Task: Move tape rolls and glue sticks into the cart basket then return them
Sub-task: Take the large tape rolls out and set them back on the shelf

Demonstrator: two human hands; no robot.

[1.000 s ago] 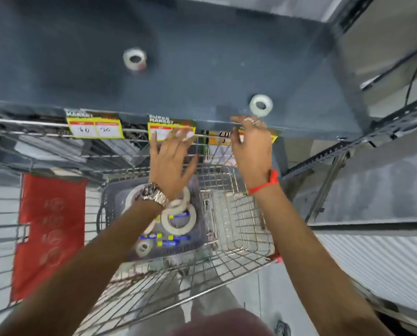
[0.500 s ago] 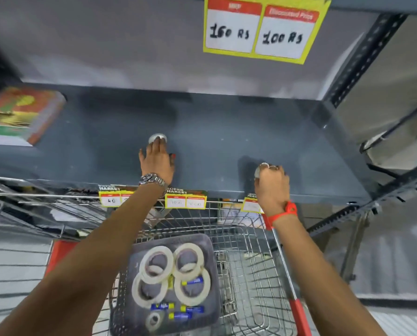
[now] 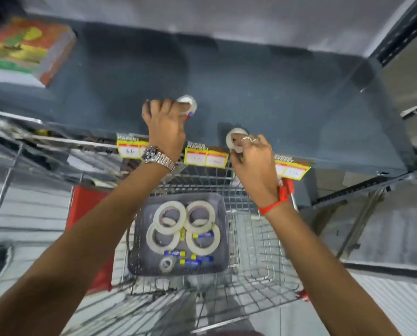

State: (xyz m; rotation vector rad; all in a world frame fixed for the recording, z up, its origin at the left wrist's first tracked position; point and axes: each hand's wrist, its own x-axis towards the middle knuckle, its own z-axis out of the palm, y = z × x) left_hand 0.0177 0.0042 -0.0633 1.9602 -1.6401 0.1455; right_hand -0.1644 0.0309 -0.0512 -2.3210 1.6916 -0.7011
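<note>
Over the dark grey shelf (image 3: 287, 98), my left hand (image 3: 165, 124) grips a small white tape roll (image 3: 188, 103). My right hand (image 3: 253, 156) holds a second small white tape roll (image 3: 235, 139) tilted on edge, just above the shelf's front edge. Below, a grey plastic basket (image 3: 223, 243) sits in the wire cart (image 3: 263, 251). In the basket lie several large white tape rolls (image 3: 170, 215), one small roll (image 3: 167, 264) and several blue-and-yellow glue sticks (image 3: 190, 261).
A colourful book (image 3: 30, 49) lies at the shelf's far left. Yellow price tags (image 3: 206, 158) hang along the shelf's front edge. A red panel (image 3: 86, 207) stands left of the cart. A metal shelf upright (image 3: 396, 27) runs along the right.
Both hands closed on the small rolls on the shelf and lifted them; the right hand has drawn its roll back toward the shelf edge. The view tilted down.
</note>
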